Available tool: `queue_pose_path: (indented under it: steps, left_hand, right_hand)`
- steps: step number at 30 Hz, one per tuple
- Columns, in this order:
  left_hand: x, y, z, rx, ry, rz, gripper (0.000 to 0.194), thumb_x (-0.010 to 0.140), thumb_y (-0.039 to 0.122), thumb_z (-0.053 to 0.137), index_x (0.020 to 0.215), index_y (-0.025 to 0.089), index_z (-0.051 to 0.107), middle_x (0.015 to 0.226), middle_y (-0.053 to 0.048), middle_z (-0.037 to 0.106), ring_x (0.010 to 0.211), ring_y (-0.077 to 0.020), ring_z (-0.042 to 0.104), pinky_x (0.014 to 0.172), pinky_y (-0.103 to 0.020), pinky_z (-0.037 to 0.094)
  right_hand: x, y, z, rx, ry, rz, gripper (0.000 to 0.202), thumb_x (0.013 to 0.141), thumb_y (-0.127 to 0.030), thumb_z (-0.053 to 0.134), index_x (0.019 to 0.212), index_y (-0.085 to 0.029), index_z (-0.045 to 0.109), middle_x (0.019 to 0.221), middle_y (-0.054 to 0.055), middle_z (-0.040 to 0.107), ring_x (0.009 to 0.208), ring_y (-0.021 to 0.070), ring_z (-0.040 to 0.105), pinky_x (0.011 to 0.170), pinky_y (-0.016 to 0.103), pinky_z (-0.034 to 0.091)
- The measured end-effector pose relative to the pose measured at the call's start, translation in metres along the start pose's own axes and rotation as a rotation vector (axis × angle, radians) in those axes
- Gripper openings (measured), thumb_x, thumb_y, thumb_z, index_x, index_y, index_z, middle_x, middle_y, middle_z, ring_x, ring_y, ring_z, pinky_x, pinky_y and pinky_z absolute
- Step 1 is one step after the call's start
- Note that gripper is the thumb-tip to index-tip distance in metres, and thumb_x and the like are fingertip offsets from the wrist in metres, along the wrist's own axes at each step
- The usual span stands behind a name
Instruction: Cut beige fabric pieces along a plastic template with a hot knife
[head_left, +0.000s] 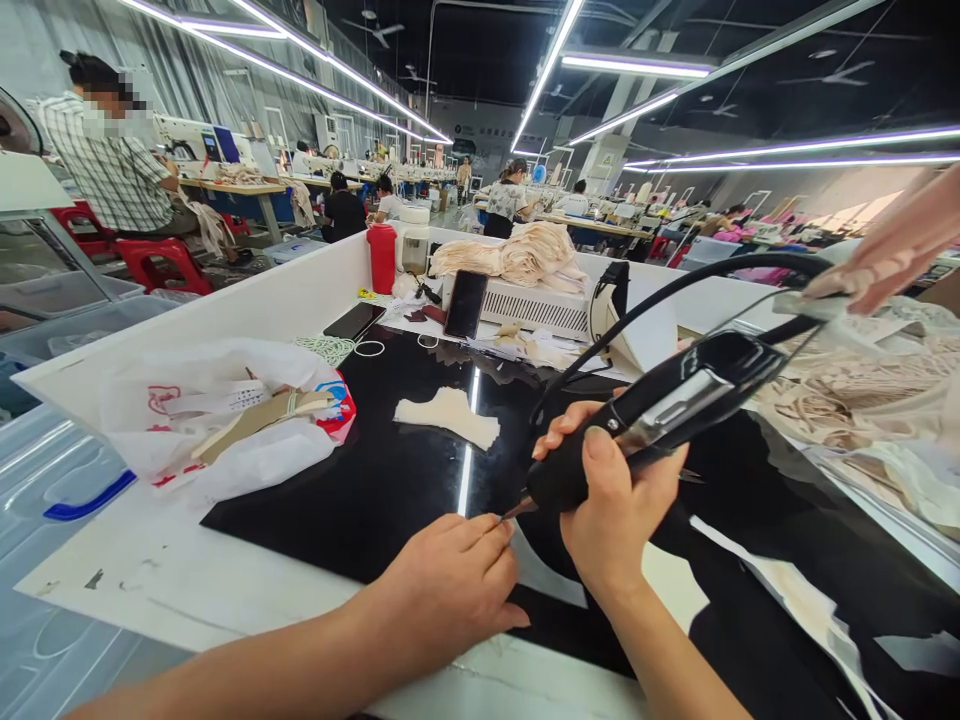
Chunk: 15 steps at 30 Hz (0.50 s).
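My right hand (622, 500) is wrapped around a black corded hand tool (660, 410), which looks like an electric hot knife. The tool slants down to the left, and its narrow coppery tip (519, 508) meets the fingertips of my left hand (450, 585). The left fingers are curled and pressed together low over the front of a glossy black sheet (322, 520); what they pinch, if anything, is hidden. A cream fabric piece (450, 417) lies on the sheet beyond my hands. Another pale piece (671, 580) is partly hidden behind my right wrist.
A white plastic bag (225, 470) holding brownish pieces lies left. Phones (466, 303), a red container (382, 258) and a fabric heap (525, 255) stand at the back. The tool's black cord (645, 320) arches right. Another person's blurred hand (892, 250) reaches in above piled fabric (877, 390).
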<state>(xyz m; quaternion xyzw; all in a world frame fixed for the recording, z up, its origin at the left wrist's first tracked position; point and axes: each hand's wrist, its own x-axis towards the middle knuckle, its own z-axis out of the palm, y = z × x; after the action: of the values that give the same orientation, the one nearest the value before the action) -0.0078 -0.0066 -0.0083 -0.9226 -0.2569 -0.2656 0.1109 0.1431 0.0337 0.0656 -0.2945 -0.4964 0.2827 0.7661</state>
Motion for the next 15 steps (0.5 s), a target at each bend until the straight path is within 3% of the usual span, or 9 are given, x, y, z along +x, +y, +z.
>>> queue_pose_path:
  steps: [3,8,15]
  left_hand:
    - [-0.0002,-0.0001,0.0006,0.007,0.015,-0.006,0.039,0.096,0.051,0.069,0.100,0.012,0.067,0.122,-0.009,0.073,0.116,-0.0225,0.066,0.086,-0.033,0.055]
    - [0.0002,0.0008,-0.0030,0.013,0.043,-0.022,0.037,0.101,0.050,0.062,0.100,0.014,0.067,0.122,-0.007,0.073,0.117,-0.0198,0.065,0.105,-0.033,0.048]
    - [0.0001,0.0015,-0.0042,-0.002,0.027,-0.027,0.036,0.098,0.050,0.067,0.099,0.014,0.065,0.121,-0.006,0.073,0.112,-0.0183,0.065,0.100,-0.032,0.049]
  right_hand:
    - [-0.0007,0.0008,-0.0010,-0.010,0.009,-0.005,0.033,0.092,-0.027,0.073,0.113,-0.029,0.048,0.085,-0.004,0.064,0.065,0.0152,0.061,0.058,0.031,0.054]
    - [0.0008,-0.0019,0.0004,-0.011,0.008,0.014,0.035,0.090,-0.028,0.075,0.113,-0.029,0.048,0.084,-0.004,0.064,0.065,0.0155,0.062,0.056,0.030,0.051]
    - [0.0008,-0.0012,0.0055,-0.040,0.016,0.071,0.042,0.089,-0.037,0.076,0.122,-0.028,0.054,0.087,-0.003,0.063,0.067,0.0152,0.061,0.062,0.032,0.055]
